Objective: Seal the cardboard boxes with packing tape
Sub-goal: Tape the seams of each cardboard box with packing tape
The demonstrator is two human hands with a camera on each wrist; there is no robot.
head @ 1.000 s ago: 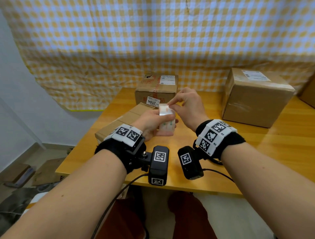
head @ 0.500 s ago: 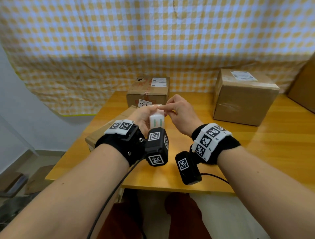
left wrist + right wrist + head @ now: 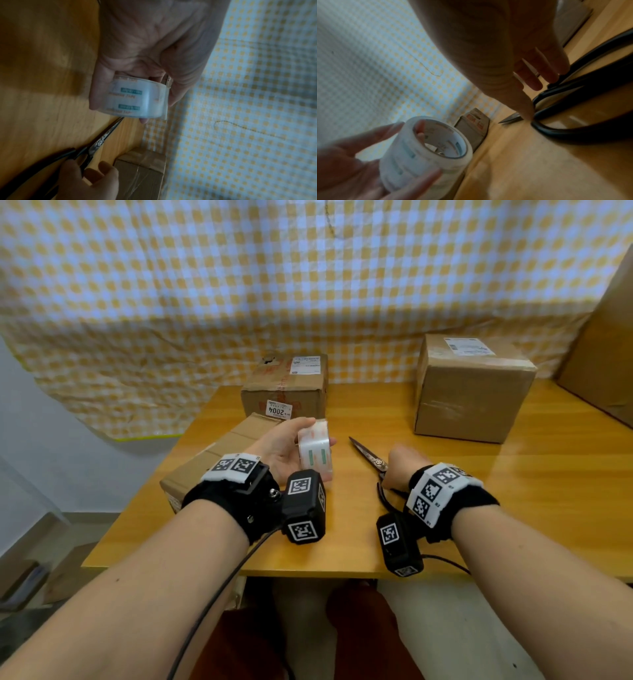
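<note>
My left hand [image 3: 281, 446] holds a clear packing tape roll [image 3: 314, 453] above the wooden table [image 3: 531, 494], fingers curled round its rim and one finger inside the core [image 3: 419, 133]. The roll [image 3: 133, 100] has green label marks. To its right lie scissors [image 3: 368, 455] with black handles [image 3: 573, 108], blades pointing away from me. My right hand [image 3: 402, 467] is down over the handles, its fingers [image 3: 532, 81] fairly straight and touching them. A flat cardboard box [image 3: 219, 457] lies just left of my left hand.
A small taped box [image 3: 284, 392] with a "2004" sticker stands at the back centre. A larger taped box [image 3: 469, 392] stands at the back right, and another box [image 3: 609, 354] leans at the far right edge. A checked cloth hangs behind the table.
My right hand has let go of the tape's end and dropped to the right onto the scissors. My left hand has lowered and turned the roll.
</note>
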